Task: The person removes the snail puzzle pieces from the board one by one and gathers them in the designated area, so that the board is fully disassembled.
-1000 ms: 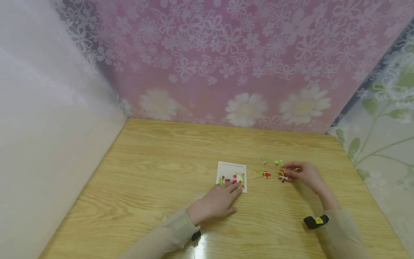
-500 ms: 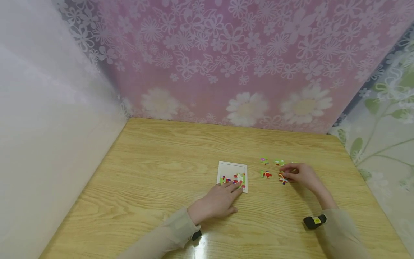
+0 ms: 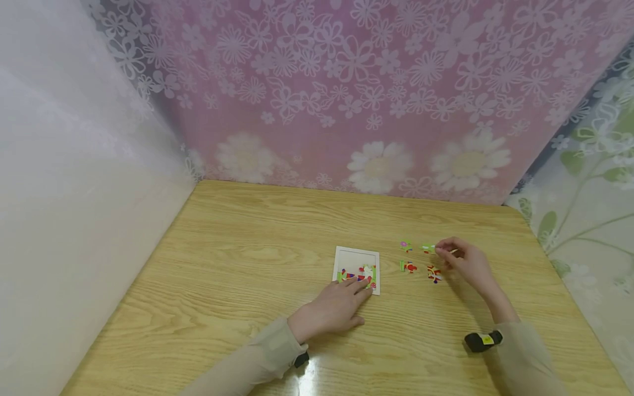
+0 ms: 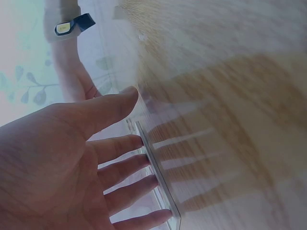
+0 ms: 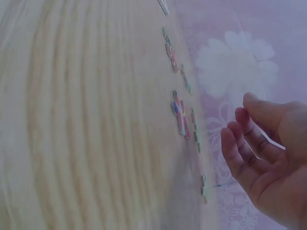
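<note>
My left hand (image 3: 334, 308) rests with straight, spread fingers on the near edge of a white puzzle board (image 3: 355, 256). Colourful jigsaw pieces (image 3: 367, 272) fill the near part of that board, partly covered by the fingers. In the left wrist view the fingertips (image 4: 152, 181) touch the board's rim. My right hand (image 3: 468, 264) hovers beside a green and white jigsaw piece (image 3: 428, 248). Its fingers are loosely bent, and the right wrist view shows nothing between them and the thumb. Just nearer lies a red, yellow and blue jigsaw piece (image 5: 180, 115), apart from the hand.
Left of the right hand lie a red and green jigsaw piece (image 3: 409, 267) and a piece with a pink flower (image 3: 405, 246). Another green piece (image 5: 205, 189) shows in the right wrist view. Flowered cloth (image 3: 376, 165) stands behind the wooden table (image 3: 257, 236).
My right hand has let go of the red, yellow and blue jigsaw piece, which now lies slightly turned. The hand has risen and moved farther back. My left hand stays in place.
</note>
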Motion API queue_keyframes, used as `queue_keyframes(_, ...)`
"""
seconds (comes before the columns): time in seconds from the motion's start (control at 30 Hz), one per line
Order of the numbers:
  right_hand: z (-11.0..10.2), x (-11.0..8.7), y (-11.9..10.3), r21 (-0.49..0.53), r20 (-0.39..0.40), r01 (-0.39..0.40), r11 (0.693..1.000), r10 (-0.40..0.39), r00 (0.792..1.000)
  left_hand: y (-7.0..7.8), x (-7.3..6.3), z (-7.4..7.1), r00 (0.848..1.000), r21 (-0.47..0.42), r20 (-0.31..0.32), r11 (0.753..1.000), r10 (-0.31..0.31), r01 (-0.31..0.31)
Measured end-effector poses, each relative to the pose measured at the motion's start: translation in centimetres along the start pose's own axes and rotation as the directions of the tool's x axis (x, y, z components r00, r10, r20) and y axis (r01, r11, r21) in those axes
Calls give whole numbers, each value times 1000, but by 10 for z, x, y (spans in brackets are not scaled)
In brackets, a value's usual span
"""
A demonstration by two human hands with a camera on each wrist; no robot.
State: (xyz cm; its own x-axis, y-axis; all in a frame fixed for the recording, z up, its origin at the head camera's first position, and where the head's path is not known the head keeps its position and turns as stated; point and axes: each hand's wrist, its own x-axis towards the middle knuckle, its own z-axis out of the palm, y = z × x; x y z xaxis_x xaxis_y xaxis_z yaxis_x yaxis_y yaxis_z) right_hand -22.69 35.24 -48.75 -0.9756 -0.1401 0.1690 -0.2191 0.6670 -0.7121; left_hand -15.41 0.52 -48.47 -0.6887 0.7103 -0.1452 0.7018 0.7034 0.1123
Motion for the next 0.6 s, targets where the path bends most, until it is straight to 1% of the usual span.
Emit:
queue_keyframes(0.07,0,1,-3,45,11,13,999,-13,1000,-1,0,0,1000,5,0,1000,1,-1)
queue_keyframes(0.17,1,3,-9,100,55,14,995,-20,998,-3,1,1,1000,15,-1,1000,4,-4)
queue_keyframes(0.3,5,7,-18,129,104,9,992,-22,994,-6,2,1,1000,26,-3,1000,7,-7)
queue_keyframes(0.43,16,12,-27,79,120,39,996,-48,992,-8,3,1,1000,31,-5,999,11,-11)
queue_keyframes(0.5,25,15,-32,35,124,60,998,-64,990,-9,3,1,1000,31,-4,999,14,-14)
queue_keyframes(0.6,39,18,-40,-4,142,80,997,-79,987,-10,4,-1,1000,31,-2,999,17,-17)
